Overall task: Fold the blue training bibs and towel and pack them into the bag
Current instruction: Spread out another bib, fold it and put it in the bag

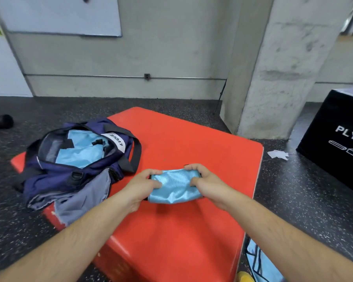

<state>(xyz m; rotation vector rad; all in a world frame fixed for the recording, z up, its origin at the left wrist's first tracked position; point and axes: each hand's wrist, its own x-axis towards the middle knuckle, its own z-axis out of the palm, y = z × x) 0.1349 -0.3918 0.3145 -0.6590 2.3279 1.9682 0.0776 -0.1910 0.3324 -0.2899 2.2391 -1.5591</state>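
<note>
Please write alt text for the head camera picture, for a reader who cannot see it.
The left hand and right hand grip a folded blue bib over a red padded block. To the left, an open navy bag already holds blue fabric.

The bib (pixel 174 187) at centre is shiny light blue, on a red-orange pad (pixel 181 241). At 9 o'clock the bag (pixel 55 180) is navy with black straps (pixel 137 153), a white label (pixel 116 141), light blue inside and a grey cloth (pixel 84 198) at its front. The floor (pixel 293 200) is black flecked white, and the box (pixel 338 143) at 3 o'clock is black with white lettering.
</note>
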